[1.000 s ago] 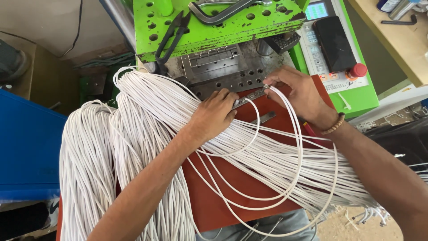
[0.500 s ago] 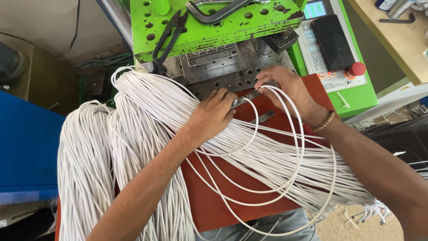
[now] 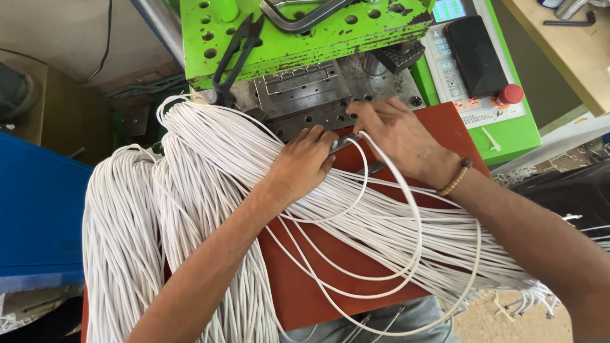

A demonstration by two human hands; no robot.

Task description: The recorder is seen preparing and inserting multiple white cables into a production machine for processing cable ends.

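Left hand (image 3: 305, 162) and right hand (image 3: 397, 136), both pinched shut on white cable (image 3: 365, 143) ends, meet just before the metal mould (image 3: 305, 95).

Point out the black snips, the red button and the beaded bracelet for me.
black snips (image 3: 236, 54): head view, on the crossed handles.
red button (image 3: 510, 94): head view, on its cap.
beaded bracelet (image 3: 456, 178): head view, on the beads at the wrist.

Pretty bright, even daylight, soft shadows under the white cables (image 3: 210, 165). Sharp focus overall, slight wide-angle stretch at edges, no glare.
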